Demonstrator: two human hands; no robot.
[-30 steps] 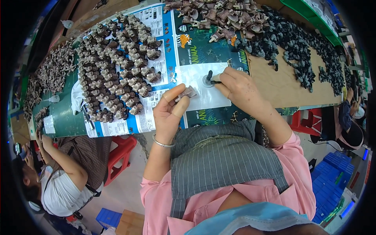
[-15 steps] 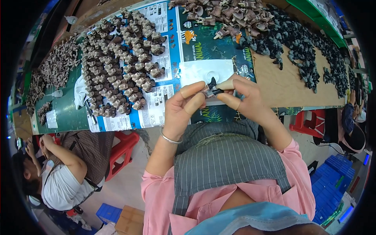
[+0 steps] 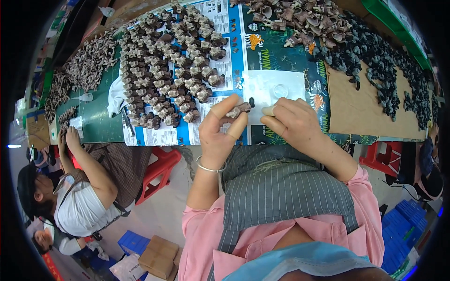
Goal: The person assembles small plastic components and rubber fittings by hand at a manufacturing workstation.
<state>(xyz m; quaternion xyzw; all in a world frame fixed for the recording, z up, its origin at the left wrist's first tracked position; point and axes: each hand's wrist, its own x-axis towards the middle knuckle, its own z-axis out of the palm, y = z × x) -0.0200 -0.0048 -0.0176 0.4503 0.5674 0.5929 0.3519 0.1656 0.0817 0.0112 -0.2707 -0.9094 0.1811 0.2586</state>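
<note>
1. Nearest the camera, the person's own lap showed a grey striped apron [image 3: 281,192] over pink sleeves, with a thin bangle [image 3: 210,167] on the left wrist.
2. The left hand [image 3: 218,133] was raised just above the near edge of the worktop [image 3: 101,124], its fingers [image 3: 238,125] pinched on a small brown figurine [image 3: 238,110] that had a dark tip at its right end.
3. The right hand [image 3: 293,122] lay just beside it, palm down, its fingers loosely curled with a pale-capped fingertip [image 3: 268,110] pointing at the figurine; they gripped nothing that could be seen.
4. Directly beyond both hands lay a white sheet [image 3: 274,93] carrying a small clear round dish [image 3: 280,90], resting on printed blue and green cards [image 3: 281,56].
5. To the left, ranks of finished brown figurines [image 3: 171,70] stood in close rows on the cards, and a white cloth [image 3: 115,96] lay at their near left corner.
6. To the right, a brown cardboard sheet [image 3: 356,103] covered the worktop, with a heap of dark grey pieces [image 3: 389,70] strewn over its far side.
7. Farther off, a loose pile of brown parts [image 3: 304,18] lay at the far edge.
8. At the left end of the worktop a co-worker in a white shirt [image 3: 77,210] sat on a red stool [image 3: 157,171], a hand [image 3: 71,136] reaching onto the surface near another grey-brown heap [image 3: 89,61].
</note>
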